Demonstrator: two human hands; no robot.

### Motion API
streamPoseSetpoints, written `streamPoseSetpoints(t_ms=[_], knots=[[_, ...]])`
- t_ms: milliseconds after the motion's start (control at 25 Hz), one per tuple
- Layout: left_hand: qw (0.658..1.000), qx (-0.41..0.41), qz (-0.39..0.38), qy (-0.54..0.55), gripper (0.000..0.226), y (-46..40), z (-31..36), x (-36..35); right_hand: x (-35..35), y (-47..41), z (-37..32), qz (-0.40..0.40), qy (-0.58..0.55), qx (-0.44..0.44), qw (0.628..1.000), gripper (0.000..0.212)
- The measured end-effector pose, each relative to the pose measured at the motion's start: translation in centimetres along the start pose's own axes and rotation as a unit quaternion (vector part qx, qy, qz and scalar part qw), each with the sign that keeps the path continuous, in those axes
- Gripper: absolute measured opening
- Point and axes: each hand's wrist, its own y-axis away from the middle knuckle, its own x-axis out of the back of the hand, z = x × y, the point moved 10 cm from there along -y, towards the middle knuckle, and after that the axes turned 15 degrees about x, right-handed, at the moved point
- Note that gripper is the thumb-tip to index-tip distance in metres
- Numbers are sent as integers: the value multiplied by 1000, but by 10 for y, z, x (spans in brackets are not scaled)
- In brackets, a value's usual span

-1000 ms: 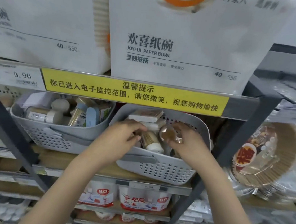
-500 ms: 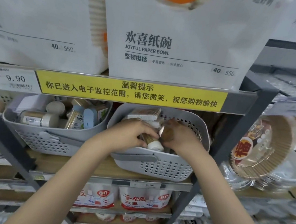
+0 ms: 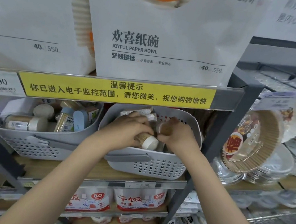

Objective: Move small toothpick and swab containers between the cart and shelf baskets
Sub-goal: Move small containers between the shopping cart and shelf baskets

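We've got a toothpick jar [image 3: 147, 142] w/ a white cap lying on its side inside the right grey basket [image 3: 158, 167], at approx the frame's centre. Our left hand [image 3: 127, 129] curls over the jar's clear body, fingers wrapped round it, cap poking out toward 3 o'clock. At 3 o'clock of that cap, just beside it, our right hand [image 3: 175, 134] grips a second small container [image 3: 164, 129] w/ a brownish round end facing us, fingers curled round it; both hands sit w/in the basket's rim, knuckles nearly touching. Flat wrapped packs [image 3: 140, 112] lie at 12 o'clock of the hands, deeper in the same basket. At 9 o'clock a left grey basket [image 3: 32, 145] holds more jars & boxes, incl. a blue-capped one [image 3: 67, 117]. A yellow notice strip [image 3: 116, 91] runs along the shelf edge at 12 o'clock, paper-bowl bags [image 3: 161, 41] above it. Stacked paper trays [image 3: 249, 141] lean at 3 o'clock.
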Motion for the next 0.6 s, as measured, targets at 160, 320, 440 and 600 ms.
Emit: streamPoseSetpoints(t_ms=[160, 320, 440, 600], knots=[[993, 40, 79, 81, 59, 12, -24, 16, 32, 25, -1, 127, -99, -38, 986, 35], [955, 40, 150, 253, 54, 30, -39, 39, 54, 53, -14, 211, -265, -21, 941, 15], [924, 54, 143, 350, 49, 37, -41, 39, 49, 61, -17, 211, -351, -26, 912, 22], [911, 73, 142, 379, 48, 37, -47, 34, 48, 64, -15, 201, -313, -38, 927, 28]])
